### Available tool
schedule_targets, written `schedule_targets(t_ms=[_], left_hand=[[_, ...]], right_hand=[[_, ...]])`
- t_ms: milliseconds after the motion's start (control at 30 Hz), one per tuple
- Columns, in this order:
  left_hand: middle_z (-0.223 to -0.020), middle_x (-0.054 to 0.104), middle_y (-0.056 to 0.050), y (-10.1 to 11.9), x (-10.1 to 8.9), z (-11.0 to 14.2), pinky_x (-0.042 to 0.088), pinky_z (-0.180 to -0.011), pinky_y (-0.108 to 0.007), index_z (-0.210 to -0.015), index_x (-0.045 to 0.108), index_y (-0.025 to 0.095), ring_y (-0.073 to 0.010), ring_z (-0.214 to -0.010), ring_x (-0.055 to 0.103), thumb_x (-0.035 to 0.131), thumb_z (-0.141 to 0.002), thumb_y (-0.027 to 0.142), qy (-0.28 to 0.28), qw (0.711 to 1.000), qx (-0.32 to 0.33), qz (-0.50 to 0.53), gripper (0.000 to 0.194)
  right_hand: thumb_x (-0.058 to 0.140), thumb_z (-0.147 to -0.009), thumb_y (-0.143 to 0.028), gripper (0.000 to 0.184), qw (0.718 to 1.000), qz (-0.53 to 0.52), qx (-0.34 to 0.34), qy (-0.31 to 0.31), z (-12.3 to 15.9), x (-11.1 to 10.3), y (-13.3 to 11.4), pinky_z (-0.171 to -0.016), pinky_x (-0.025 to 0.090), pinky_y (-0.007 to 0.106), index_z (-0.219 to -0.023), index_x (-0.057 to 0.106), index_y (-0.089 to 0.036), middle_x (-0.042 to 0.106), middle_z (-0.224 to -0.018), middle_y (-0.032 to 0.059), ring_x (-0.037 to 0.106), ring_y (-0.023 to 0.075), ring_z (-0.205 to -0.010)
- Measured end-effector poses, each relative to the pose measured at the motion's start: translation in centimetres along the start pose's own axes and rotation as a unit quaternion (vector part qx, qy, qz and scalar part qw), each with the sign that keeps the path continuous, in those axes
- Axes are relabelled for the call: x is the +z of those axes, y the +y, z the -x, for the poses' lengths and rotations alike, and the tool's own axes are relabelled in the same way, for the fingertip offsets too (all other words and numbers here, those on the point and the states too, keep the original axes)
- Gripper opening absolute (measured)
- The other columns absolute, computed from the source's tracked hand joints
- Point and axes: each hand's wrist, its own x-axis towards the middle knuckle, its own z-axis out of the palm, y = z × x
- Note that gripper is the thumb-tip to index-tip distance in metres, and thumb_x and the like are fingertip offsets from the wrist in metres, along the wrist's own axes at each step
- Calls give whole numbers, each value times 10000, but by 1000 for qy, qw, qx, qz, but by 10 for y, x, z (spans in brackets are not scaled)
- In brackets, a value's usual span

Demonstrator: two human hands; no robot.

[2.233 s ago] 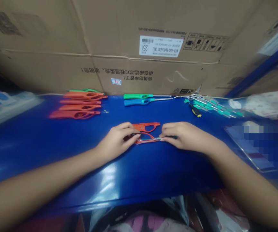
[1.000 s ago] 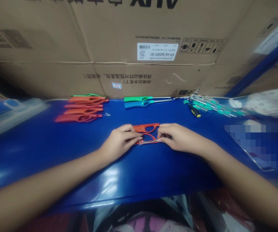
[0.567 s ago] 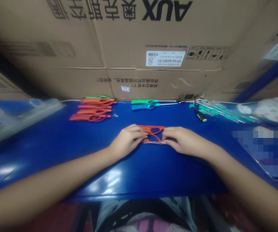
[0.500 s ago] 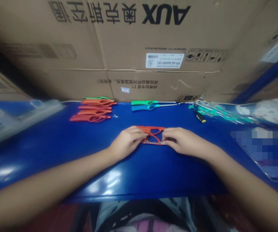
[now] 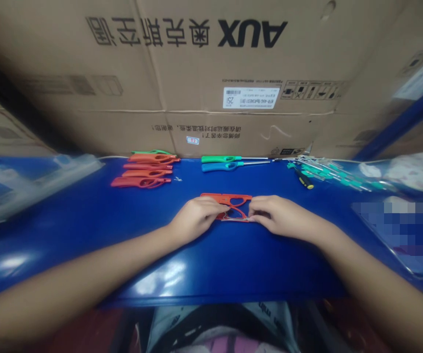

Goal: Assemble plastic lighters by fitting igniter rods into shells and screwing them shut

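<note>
Two orange-red halves of a long lighter's casing lie side by side on the blue table, each with a looped trigger opening. The far casing half (image 5: 226,196) shows most of its length. The near casing half (image 5: 238,211) is partly covered by my left hand (image 5: 192,218), whose fingers are closed over its left part. With thumb and index finger pinched, my right hand (image 5: 279,212) grips the near half's right end. A thin pale strand, perhaps a wire, runs along its lower edge. What lies under my left fingertips is hidden.
Several orange, red and green lighter casings (image 5: 147,173) lie back left. A green lighter (image 5: 213,159) and a blue lighter (image 5: 214,166) are at the back middle. Back right are a black-yellow screwdriver (image 5: 304,179) and metal-and-teal parts (image 5: 329,172). A cardboard box (image 5: 182,83) stands behind.
My left fingertips have shifted slightly to the right over the near casing half. My right hand keeps its pinch at the right end. The whole view has shifted slightly.
</note>
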Motion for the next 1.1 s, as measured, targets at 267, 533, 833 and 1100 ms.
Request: schedule_targets(t_ms=[267, 533, 833, 1100], left_hand=[[-1015, 781, -90, 2, -10, 1, 591, -868, -364, -1132, 739, 177, -199, -940, 734, 526, -968, 121, -53, 998, -23, -20, 275], [-1036, 759, -96, 10, -20, 4, 574, -878, -368, -1145, 726, 160, -214, -951, 704, 534, -996, 224, -89, 994, -13, -60, 251], [-1068, 703, -113, 15, -18, 6, 554, -888, -370, -1182, 694, 159, -228, -973, 667, 612, -946, 293, -111, 992, -28, -44, 283], [-1037, 701, -106, 9, -9, 10, 546, -877, -350, -1220, 667, 140, -203, -936, 659, 633, -954, 289, -72, 997, -22, -7, 306]], right_hand=[[562, -934, -165, 138, 1000, -7, 6, 2, -1, -2, 0, -703, 400, 278, -872, 682, -196, 702, -1002, 38, 615, 171, -846], [573, -943, -223, 124, 1000, 18, 10, 3, 5, -8, 9, -683, 394, 273, -854, 657, -205, 687, -937, 26, 599, 166, -809], [579, -953, -284, 126, 996, 0, -29, 79, 0, 5, -2, -690, 412, 264, -903, 661, -201, 674, -968, 34, 605, 149, -810], [593, -950, -233, 111, 992, 6, -45, 115, -14, 31, 2, -771, 463, 280, -893, 680, -195, 712, -966, 45, 654, 179, -894]])
